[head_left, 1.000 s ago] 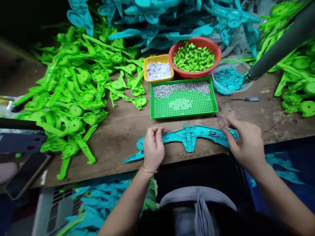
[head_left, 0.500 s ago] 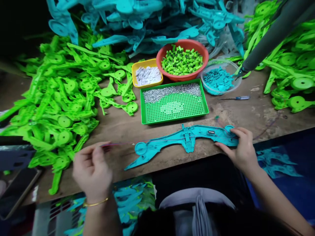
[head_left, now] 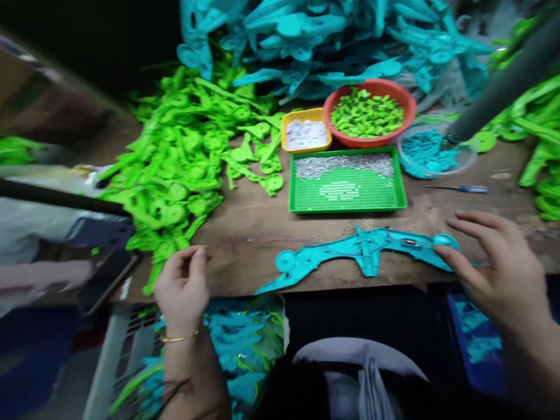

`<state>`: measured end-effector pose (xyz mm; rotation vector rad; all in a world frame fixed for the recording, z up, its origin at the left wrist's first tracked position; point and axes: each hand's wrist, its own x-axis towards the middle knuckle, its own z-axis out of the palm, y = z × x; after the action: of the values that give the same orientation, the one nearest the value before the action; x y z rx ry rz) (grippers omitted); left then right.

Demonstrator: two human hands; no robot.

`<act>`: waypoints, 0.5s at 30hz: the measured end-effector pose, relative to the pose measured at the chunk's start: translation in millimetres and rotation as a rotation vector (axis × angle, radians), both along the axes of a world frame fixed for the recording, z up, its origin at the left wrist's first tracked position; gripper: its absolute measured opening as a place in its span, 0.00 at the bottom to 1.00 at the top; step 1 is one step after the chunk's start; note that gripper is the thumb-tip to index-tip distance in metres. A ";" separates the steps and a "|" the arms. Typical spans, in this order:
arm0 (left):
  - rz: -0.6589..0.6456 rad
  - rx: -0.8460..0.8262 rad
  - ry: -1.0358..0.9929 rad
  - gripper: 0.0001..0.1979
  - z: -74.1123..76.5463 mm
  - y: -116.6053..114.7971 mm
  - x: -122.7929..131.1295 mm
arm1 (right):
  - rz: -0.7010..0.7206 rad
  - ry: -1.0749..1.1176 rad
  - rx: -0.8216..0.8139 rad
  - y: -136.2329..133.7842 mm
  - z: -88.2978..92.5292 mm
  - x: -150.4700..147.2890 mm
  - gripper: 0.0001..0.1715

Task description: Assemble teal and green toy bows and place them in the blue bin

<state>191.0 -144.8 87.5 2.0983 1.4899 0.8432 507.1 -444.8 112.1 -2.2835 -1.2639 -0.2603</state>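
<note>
A long turquoise plastic shell (head_left: 336, 251) lies at the table's front edge, with a small metal cylinder (head_left: 410, 242) set in its right half. Thin wires (head_left: 289, 238) run along it and stick out past its left side. My left hand (head_left: 181, 286) hovers left of the shell, thumb and fingers pinched together; whether the wire reaches them is too blurred to see. With fingers spread, my right hand (head_left: 503, 268) is at the shell's right end, the thumb at or just over its round disc.
Behind the shell stand a green perforated tray (head_left: 347, 201) of small metal pieces, a yellow tub (head_left: 284, 133), a red bowl (head_left: 370, 140) and a clear bowl (head_left: 470, 160). A screwdriver (head_left: 472, 189) lies right. Green parts (head_left: 175, 157) heap left; a dark pole (head_left: 503, 81) slants at right.
My right hand has loosened from the shell's right end and spread its fingers. My left hand stays pinched. The view has shifted, so the table's things appear further right.
</note>
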 end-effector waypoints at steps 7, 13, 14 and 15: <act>-0.409 0.156 0.022 0.05 52.0 -61.1 3.1 | 0.854 0.193 0.191 144.0 14.9 -127.9 0.24; -0.547 0.013 -0.086 0.11 36.8 -54.3 -0.4 | 0.787 0.662 0.081 165.3 -8.9 -147.8 0.11; -0.528 -0.018 -0.056 0.15 28.9 -45.5 -4.8 | 0.722 0.721 0.055 157.4 -10.3 -138.1 0.12; -0.470 -0.035 -0.003 0.19 19.9 -35.1 -10.8 | 0.633 0.751 0.054 148.1 -12.2 -126.8 0.13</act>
<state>180.2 -180.0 107.4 2.2806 0.9358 0.6322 380.3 -296.7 99.8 -1.5572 -1.4162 0.7056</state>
